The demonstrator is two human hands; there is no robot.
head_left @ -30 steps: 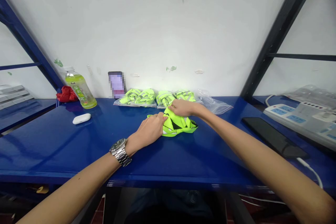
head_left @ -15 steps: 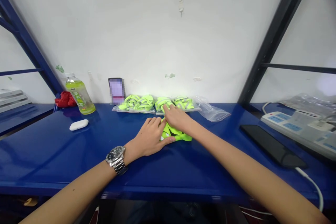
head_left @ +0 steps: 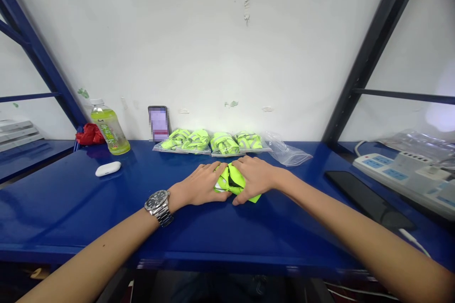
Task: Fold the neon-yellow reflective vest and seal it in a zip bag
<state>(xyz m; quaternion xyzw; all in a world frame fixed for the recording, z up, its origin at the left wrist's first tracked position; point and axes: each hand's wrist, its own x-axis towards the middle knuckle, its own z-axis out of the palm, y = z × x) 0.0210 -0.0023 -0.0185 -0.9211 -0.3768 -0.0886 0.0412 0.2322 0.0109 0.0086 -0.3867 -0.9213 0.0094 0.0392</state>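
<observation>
A neon-yellow reflective vest, bunched into a small bundle, lies on the blue shelf top. My left hand, with a steel watch on the wrist, presses against its left side with curled fingers. My right hand cups its right side and top. Both hands squeeze the bundle between them. Behind it, against the wall, lie clear bags holding folded neon vests, and an empty clear bag rests to their right.
A green drink bottle, a red cloth, a white earbud case and a propped phone stand at the left. A black phone on a cable and a white power strip lie right.
The vest has been gathered from a loose spread into a tight bundle. My right hand came back from the far edge and now clasps it opposite my left hand.
</observation>
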